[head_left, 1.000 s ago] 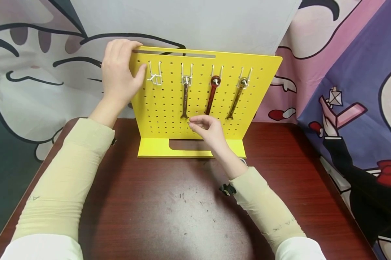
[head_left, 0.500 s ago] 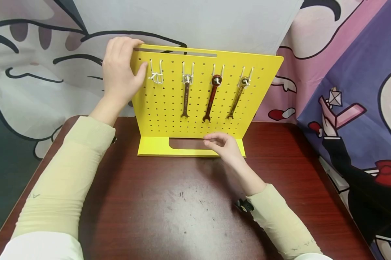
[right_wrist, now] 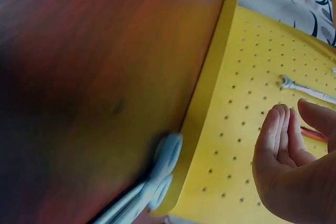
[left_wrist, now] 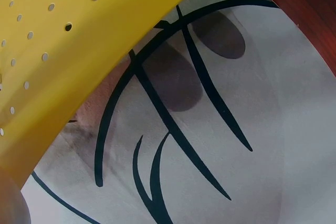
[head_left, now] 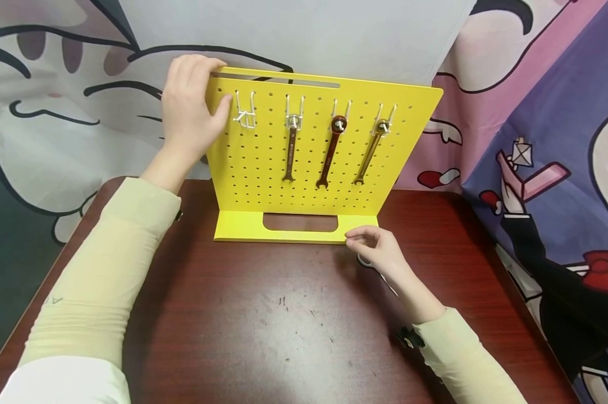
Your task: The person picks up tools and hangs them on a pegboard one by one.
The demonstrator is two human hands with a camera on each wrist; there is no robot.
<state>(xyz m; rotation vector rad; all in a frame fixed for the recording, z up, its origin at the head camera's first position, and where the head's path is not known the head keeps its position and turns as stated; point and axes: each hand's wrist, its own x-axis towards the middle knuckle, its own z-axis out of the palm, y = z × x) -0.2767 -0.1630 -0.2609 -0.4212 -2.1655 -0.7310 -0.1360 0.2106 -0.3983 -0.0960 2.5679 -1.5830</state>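
Note:
My left hand (head_left: 192, 106) grips the upper left corner of a yellow pegboard (head_left: 263, 163), thumb in front and fingers over the top edge. Three combination wrenches hang on white hooks by their ring ends: a silver wrench (head_left: 291, 148), a red wrench (head_left: 330, 151) and a gold-toned wrench (head_left: 370, 152). Bearing no wrench, a white hook (head_left: 245, 115) sits at the far left. My right hand (head_left: 379, 247) hovers by the base's right front corner, fingers loosely curved around nothing. Under it, partly hidden, lie scissors with pale loop handles (right_wrist: 167, 158).
The board stands on its yellow foot (head_left: 238, 226), which has a cut-out, at the back of a dark red-brown table (head_left: 263, 314). A cartoon-printed cloth (head_left: 334, 33) rises close behind it. More printed cloth (head_left: 546, 140) borders the right side.
My right hand has moved down and to the right, from before the wrenches to beside the base corner, uncovering the red wrench's lower end. My left hand keeps its grip on the board.

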